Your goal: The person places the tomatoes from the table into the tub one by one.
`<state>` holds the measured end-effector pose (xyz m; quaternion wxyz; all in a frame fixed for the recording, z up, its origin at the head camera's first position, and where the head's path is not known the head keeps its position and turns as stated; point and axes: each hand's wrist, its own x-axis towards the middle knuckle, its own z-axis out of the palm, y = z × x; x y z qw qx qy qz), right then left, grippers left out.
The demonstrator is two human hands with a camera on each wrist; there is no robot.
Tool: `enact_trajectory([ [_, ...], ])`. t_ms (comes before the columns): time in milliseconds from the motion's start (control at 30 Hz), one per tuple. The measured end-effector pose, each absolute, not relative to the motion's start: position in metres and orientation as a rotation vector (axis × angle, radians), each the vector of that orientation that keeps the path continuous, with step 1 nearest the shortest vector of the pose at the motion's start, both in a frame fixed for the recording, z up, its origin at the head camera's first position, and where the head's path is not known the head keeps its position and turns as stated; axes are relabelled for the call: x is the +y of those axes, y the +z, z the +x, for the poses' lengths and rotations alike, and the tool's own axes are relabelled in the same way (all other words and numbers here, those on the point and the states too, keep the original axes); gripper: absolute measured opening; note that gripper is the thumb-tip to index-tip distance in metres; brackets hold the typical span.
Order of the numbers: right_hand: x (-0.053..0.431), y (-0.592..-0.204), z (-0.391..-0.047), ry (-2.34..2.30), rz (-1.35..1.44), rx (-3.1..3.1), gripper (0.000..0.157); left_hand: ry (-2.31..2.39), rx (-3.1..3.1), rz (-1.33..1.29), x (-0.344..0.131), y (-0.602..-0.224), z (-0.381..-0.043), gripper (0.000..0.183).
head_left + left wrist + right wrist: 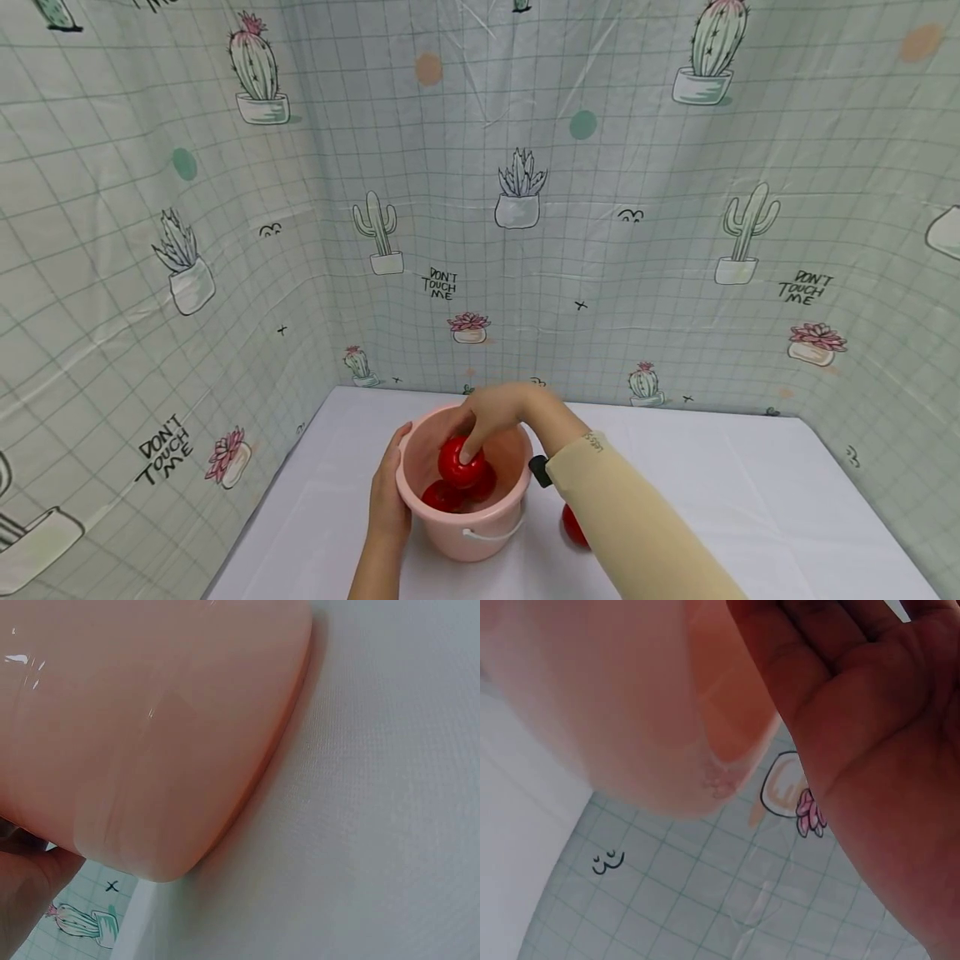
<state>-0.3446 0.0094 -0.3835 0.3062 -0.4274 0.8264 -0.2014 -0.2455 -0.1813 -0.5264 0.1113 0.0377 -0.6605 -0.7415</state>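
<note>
The head view shows a pink bucket [456,540] standing upright on the white counter [675,492], between two hands. The right hand [497,412] reaches down over the rim from the far right side and pinches a red ball [453,472]: the thumb lies on its near face, the fingers go behind it. The left hand [390,493] holds the bucket from its left side, with the fingers bent along the wall and reaching up to the rim.

The relation that counts most, I judge, is the vertical one. The held ball is inside the mouth of the bucket, directly below the right hand, and in front of or above two other balls, the left one [441,498] and the right one [484,485]. Whether it touches them I cannot tell. It is round (so there is no long axis to respect), and the right hand is clearly the nearer one; the bucket wall stands between the ball and the left hand.

One more ball [572,528] lies on the counter, to the right of the bucket and apart from it, partly covered by the beige sleeve [637,508]. In the right wrist view the palm is beside the bucket, but the fingertips are out of the picture.
</note>
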Motion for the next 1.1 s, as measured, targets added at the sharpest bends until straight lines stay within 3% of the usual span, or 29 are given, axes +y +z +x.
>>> enact_trajectory([
  [467,0.005,-0.381,-0.338,-0.416,-1.058,2.173,0.031,-2.172,-1.954,0.125,-0.179,-0.527,-0.247,0.051],
  [1100,0.026,-0.380,-0.341,-0.474,-1.066,2.231,0.037,-2.198,-1.946,0.166,-0.180,-0.527,-0.249,0.053],
])
